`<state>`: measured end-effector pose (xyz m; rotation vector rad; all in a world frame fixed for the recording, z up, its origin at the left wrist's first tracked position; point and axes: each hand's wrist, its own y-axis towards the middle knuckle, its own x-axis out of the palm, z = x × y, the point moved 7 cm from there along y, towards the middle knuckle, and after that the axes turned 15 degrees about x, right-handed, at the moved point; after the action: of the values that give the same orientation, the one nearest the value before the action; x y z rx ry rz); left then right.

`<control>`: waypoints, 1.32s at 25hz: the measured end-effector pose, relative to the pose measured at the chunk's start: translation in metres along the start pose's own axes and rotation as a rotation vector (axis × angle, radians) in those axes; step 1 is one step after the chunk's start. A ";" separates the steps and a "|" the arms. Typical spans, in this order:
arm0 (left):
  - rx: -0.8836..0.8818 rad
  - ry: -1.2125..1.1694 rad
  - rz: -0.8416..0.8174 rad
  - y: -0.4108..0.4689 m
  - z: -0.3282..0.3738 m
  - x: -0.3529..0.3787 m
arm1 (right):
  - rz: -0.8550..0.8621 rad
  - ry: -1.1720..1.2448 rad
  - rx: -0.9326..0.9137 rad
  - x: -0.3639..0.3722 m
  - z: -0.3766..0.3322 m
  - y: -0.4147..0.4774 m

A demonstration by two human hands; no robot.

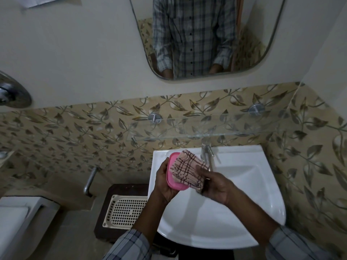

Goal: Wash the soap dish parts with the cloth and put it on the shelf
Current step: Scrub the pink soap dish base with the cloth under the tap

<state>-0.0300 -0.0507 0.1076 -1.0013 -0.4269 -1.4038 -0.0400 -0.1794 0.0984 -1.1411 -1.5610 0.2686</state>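
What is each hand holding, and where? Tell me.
Left hand grips the pink soap dish by its left edge; right hand grips the checked cloth against it.

Plaid sleeves [129,244] — grey-blue, dark crossing lines; both cuffs pushed above wrists, hands bare.

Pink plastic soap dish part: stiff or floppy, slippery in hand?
The pink plastic soap dish part probably stays stiff: its rim holds shape in the left hand. Likely light, since fingers alone support it. Its smooth glossy surface could turn slippery under the checked cloth the right hand presses on.
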 end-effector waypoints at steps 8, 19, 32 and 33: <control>-0.024 0.107 0.194 -0.001 0.010 -0.031 | -0.025 0.171 -0.286 -0.004 -0.020 -0.022; -0.128 0.093 0.065 -0.013 -0.022 -0.010 | 0.032 0.049 -0.471 0.008 -0.028 -0.041; -0.219 0.211 0.031 0.003 -0.014 0.002 | -0.025 -1.749 -1.354 0.043 -0.007 -0.050; -0.225 0.190 0.029 0.002 -0.017 0.005 | 0.016 -1.809 -1.400 0.041 -0.011 -0.045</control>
<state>-0.0326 -0.0671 0.1015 -1.0379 -0.1147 -1.5280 -0.0500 -0.1746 0.1594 -2.1438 -3.6363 0.1489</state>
